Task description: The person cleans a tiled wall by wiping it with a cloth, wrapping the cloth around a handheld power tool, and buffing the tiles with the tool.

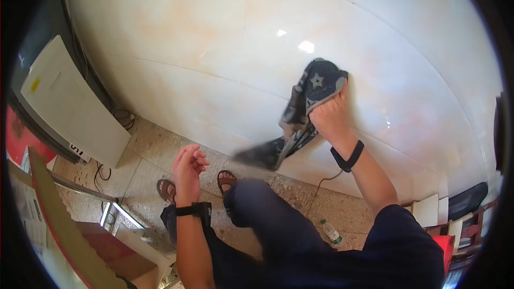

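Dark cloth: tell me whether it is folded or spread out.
Neither: the dark cloth is bunched up in the right hand, its lower end swinging out loose and blurred.

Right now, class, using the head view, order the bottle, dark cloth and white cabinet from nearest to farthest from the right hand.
1. Dark cloth, gripped in the right hand.
2. Bottle, on the floor, right side.
3. White cabinet, far left.

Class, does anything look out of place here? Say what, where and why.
A clear plastic bottle is on the speckled stone floor, where it might be kicked; loose black cables beside the white box-shaped cabinet look untidy.
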Motion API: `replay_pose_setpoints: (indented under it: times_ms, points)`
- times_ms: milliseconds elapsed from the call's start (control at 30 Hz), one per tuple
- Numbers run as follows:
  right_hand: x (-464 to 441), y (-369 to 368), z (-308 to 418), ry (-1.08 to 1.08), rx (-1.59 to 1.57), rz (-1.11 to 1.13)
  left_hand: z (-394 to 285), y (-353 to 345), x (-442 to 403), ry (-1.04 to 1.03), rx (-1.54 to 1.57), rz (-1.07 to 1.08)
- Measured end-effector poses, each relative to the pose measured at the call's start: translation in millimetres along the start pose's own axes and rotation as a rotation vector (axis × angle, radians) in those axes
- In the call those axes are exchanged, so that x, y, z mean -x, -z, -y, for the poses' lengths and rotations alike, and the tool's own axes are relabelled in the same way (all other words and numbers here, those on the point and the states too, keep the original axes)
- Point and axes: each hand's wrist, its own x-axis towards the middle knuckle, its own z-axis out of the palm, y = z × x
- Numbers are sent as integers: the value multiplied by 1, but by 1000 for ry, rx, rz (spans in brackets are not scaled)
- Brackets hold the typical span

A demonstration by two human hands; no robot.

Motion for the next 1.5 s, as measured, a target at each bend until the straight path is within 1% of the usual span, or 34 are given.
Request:
replay_pose_setpoints:
  times_ms: [33,100,167,200,267,300,367,400,467,500,567,700,767,833,867,900,967,1000,1067,1100,1167,1233,1300,1367,1400,1433,1500]
  points:
    - [-5,-5,2,14,-22,-17,3,-2,-2,1,-5,24]
    - [-20,-15,10,49,-19,40,11,-4,-7,11,-47,29]
    - [-43,-16,20,117,68,124,16,-9,-13,20,-108,57]
    - [-55,-17,22,109,77,122,18,-12,-15,18,-111,68]
    - [-70,-16,26,199,-47,-117,20,-10,-16,48,-99,50]
    - [-68,-15,24,199,-45,-122,20,-7,-16,44,-98,52]
    - [-59,-10,14,192,-188,14,22,-1,-16,63,-28,-38]
    - [-51,-2,9,198,-182,11,21,0,-14,59,-21,-34]
    - [-24,17,3,34,-97,241,16,2,-9,14,-1,-35]
    - [-14,22,-1,41,-93,243,15,3,-8,15,8,-36]
    - [4,27,-8,-30,-129,-4,15,8,-5,8,10,22]
    - [3,35,-10,4,-124,26,8,8,1,-11,31,45]
    - [-13,31,-2,59,-91,-15,6,7,3,-32,26,47]
    - [-39,32,11,125,-16,329,8,9,-2,-39,28,52]
    - [-51,5,18,183,-7,109,9,8,-4,-51,28,57]
    - [-65,5,29,170,-6,213,11,6,-5,-50,26,61]
    - [-83,-20,38,230,-124,-271,11,3,-6,-25,32,22]
    - [-82,-18,37,237,-123,-279,10,4,-6,-35,37,21]
    - [-74,-8,30,213,-145,-140,12,4,-3,-23,36,6]
    - [-65,-1,25,223,-140,-141,13,4,-2,-26,48,7]
    - [-41,17,10,132,-6,40,15,5,-2,-47,48,14]
    - [-12,35,-9,24,35,179,14,7,-2,-55,52,27]
    - [2,59,-22,1,-57,-86,12,11,0,-53,47,23]
    - [21,79,-35,-38,-4,-35,5,13,2,-61,60,18]
    - [27,82,-34,-106,-91,-80,3,14,4,-59,72,7]
    - [30,80,-34,-103,-102,-72,1,16,5,-54,71,-6]
    - [37,70,-36,-128,-53,38,-1,18,5,-67,96,7]
